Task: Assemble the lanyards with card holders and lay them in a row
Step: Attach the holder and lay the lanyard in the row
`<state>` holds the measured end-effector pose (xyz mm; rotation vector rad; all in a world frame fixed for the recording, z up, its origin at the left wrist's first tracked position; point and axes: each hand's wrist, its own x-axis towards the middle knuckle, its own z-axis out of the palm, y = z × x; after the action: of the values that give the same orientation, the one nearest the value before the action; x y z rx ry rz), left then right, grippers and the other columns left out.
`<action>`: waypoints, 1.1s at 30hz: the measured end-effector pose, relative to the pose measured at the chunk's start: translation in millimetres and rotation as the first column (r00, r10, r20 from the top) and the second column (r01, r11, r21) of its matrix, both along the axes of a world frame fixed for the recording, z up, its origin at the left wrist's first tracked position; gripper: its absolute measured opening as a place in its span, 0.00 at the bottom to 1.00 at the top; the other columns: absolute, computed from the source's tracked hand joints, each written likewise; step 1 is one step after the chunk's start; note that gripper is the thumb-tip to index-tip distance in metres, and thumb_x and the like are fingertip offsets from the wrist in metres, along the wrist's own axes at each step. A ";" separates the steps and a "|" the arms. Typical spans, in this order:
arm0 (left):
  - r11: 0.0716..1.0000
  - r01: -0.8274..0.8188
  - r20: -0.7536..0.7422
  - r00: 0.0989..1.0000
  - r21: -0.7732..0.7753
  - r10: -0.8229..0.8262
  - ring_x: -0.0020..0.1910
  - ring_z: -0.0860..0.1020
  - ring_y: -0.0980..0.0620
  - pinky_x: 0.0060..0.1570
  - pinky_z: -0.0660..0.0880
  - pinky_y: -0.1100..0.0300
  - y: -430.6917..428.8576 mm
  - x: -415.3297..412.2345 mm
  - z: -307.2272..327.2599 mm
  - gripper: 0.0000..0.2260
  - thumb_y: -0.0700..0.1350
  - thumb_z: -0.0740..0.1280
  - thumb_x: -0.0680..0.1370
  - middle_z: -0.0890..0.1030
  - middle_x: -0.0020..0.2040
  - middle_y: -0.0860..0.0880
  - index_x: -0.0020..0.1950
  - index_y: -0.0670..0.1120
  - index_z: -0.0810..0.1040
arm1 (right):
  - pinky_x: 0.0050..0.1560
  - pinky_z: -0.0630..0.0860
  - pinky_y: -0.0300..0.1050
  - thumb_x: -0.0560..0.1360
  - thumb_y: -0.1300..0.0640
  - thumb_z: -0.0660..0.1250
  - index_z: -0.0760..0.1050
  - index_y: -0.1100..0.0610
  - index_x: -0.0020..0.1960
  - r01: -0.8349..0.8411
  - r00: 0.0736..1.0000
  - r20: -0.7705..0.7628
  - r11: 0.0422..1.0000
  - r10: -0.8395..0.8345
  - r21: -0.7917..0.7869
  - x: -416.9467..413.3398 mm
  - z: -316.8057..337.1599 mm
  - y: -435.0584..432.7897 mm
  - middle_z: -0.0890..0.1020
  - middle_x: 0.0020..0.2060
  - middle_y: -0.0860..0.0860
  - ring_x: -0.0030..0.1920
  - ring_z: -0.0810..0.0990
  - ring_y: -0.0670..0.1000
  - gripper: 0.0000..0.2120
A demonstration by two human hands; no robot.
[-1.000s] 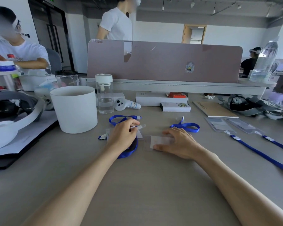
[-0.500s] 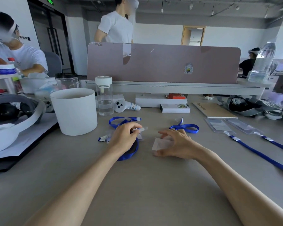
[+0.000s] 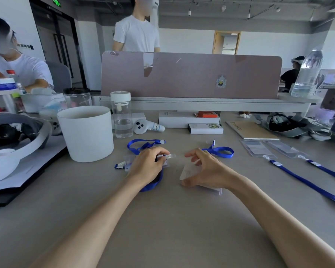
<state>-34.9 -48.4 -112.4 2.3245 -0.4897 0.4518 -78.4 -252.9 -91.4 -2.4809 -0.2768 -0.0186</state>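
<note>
My left hand [image 3: 146,166] pinches the clear clip [image 3: 169,156] of a blue lanyard [image 3: 152,185] that curls under my wrist. My right hand [image 3: 208,170] holds a clear card holder [image 3: 188,171], tilted up off the desk on its edge. A second blue lanyard [image 3: 219,151] lies looped just beyond my right hand. A third loop of blue lanyard [image 3: 141,145] lies beyond my left hand. At the right, two assembled lanyards [image 3: 306,182] with card holders [image 3: 256,148] lie side by side.
A white cylinder tub [image 3: 87,132] and a clear bottle [image 3: 122,115] stand at the left rear. A headset [image 3: 12,140] rests on paper at far left. A controller [image 3: 145,126], boxes [image 3: 189,118] and a notebook [image 3: 251,130] line the back. People sit and stand beyond the pink divider [image 3: 190,76].
My right hand has lifted the card holder from flat on the desk to tilted on its edge. My left hand keeps its pinch on the clip.
</note>
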 end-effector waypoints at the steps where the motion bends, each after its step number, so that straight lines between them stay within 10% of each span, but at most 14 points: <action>1: 1.000 -0.002 -0.003 1.000 0.002 0.002 0.54 0.78 0.57 0.54 0.76 0.55 -0.2 -0.4 0.3 0.09 0.44 0.64 0.79 0.83 0.52 0.54 0.56 0.51 0.81 | 0.54 0.66 0.38 0.61 0.47 0.80 0.66 0.44 0.66 -0.005 1.000 0.021 1.000 0.005 -0.007 -1.6 0.7 0.8 0.68 0.57 0.45 0.56 0.69 0.44 0.38; 8: 0.999 0.013 -0.049 0.999 0.038 -0.011 0.52 0.78 0.59 0.56 0.76 0.54 0.2 -3.4 1.0 0.11 0.42 0.62 0.78 0.82 0.52 0.55 0.55 0.51 0.81 | 0.60 0.60 0.38 0.60 0.38 0.77 0.64 0.41 0.69 0.011 0.967 0.253 0.990 0.025 -0.141 -6.1 -1.8 5.1 0.63 0.60 0.40 0.63 0.58 0.43 0.42; 14: 0.993 0.070 -0.129 0.988 -0.095 -0.082 0.44 0.76 0.66 0.43 0.69 0.75 -2.9 -10.7 10.6 0.12 0.37 0.60 0.77 0.81 0.45 0.56 0.53 0.48 0.81 | 0.61 0.58 0.39 0.63 0.38 0.76 0.63 0.45 0.72 0.014 0.928 0.366 0.974 0.071 -0.224 -8.3 0.2 4.4 0.66 0.65 0.40 0.65 0.61 0.44 0.42; 33: 0.890 0.123 -0.269 0.927 -0.439 -0.261 0.46 0.80 0.54 0.48 0.71 0.65 -8.1 -22.7 22.1 0.04 0.48 0.67 0.77 0.82 0.42 0.52 0.50 0.50 0.77 | 0.63 0.58 0.46 0.62 0.44 0.76 0.73 0.44 0.67 0.005 0.807 0.565 0.955 0.171 -0.296 -3.5 -8.2 -0.5 0.69 0.70 0.44 0.67 0.66 0.49 0.34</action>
<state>-57.6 -56.5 -90.3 1.8625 -0.4145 0.0607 -81.9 -253.4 -99.7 -2.6841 -0.6933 -0.7766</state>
